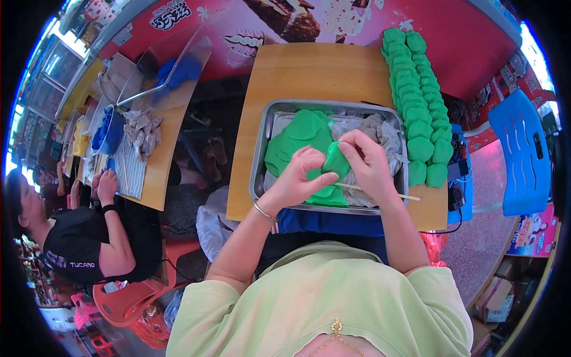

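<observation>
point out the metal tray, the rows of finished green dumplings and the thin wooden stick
metal tray point(269, 116): head view, upper left rim
finished green dumplings point(420, 113): head view, mid-row piece
thin wooden stick point(409, 197): head view, right tip

A long red banner point(333, 24) with pictures of ice cream runs behind the far edge of the wooden table point(309, 71). At the right edge, low down, stands a pink printed box point(534, 233), perhaps a carton.

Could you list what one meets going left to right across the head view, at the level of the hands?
Seated person in black → left hand → green dough piece → right hand → rows of green dumplings → blue chair.
</observation>
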A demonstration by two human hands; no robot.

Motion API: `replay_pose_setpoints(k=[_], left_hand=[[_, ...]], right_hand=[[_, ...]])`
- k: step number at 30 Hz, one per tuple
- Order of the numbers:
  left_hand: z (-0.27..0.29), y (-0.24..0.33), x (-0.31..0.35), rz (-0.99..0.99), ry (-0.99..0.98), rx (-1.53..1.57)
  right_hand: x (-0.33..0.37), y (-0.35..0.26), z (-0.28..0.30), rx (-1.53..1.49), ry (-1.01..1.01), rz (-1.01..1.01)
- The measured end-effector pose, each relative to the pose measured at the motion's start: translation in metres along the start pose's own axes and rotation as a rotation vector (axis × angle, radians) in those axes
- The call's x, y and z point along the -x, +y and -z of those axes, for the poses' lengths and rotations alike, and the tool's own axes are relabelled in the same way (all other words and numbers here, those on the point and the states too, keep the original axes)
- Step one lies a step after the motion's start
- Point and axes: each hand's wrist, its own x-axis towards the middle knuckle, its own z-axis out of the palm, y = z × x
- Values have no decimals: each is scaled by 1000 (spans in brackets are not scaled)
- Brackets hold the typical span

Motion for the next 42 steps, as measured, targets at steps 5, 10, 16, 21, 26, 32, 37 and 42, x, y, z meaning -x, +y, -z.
replay_pose_setpoints(k=[5,10,16,21,26,32,37,42], left_hand=[[-8,7,7,251,-34,681],[-27,-1,11,247,110,1048],[-30,-2,8,257,181,1051],[-36,5,6,239,241,1177],[-34,-4,7,217,267,1139],[-30,-3,10,239,283,1239],[-29,-3,12,228,254,1067],[-30,-1,11,230,244,1134]], right_hand=[[-3,-2,0,-91,-71,-96],[-5,1,2,-222,-83,-173],[2,1,1,-429,-69,-167],[3,13,2,-549,-24,-253],[8,10,-2,-525,-82,-123],[8,19,5,-589,-59,-179],[8,10,0,-552,-110,-145],[9,14,0,-686,-153,-199]])
